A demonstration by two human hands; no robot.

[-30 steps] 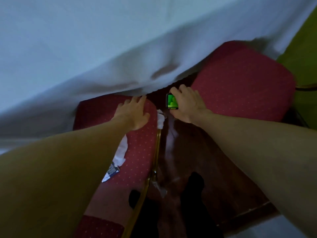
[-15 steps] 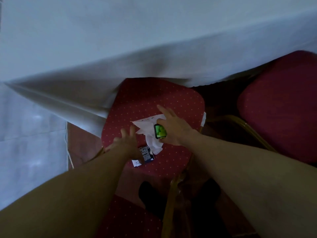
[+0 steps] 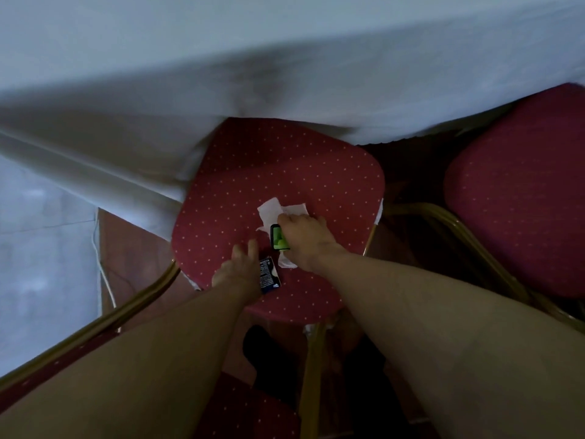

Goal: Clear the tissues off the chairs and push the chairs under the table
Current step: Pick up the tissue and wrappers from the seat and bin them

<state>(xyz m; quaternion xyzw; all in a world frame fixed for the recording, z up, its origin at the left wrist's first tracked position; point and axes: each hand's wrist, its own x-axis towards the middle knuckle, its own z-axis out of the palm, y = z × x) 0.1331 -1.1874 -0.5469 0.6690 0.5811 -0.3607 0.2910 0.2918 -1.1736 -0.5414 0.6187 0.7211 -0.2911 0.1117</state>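
Note:
A red dotted chair seat sits partly under the white tablecloth. A crumpled white tissue lies on the seat's middle. My right hand presses down on the tissue while gripping a small phone with a green screen. My left hand rests on the seat's near left with fingers apart, touching a small dark packet. A second red chair seat stands to the right, its far edge under the cloth.
Gold metal chair frames run at the right and lower left. A white cable lies on the brown floor at the left. My dark-socked feet stand behind the seat, by the red backrest.
My view swung from the gap between the two chairs to the left chair. Both hands moved onto its seat; the right hand came down on the tissue, the left beside the packet.

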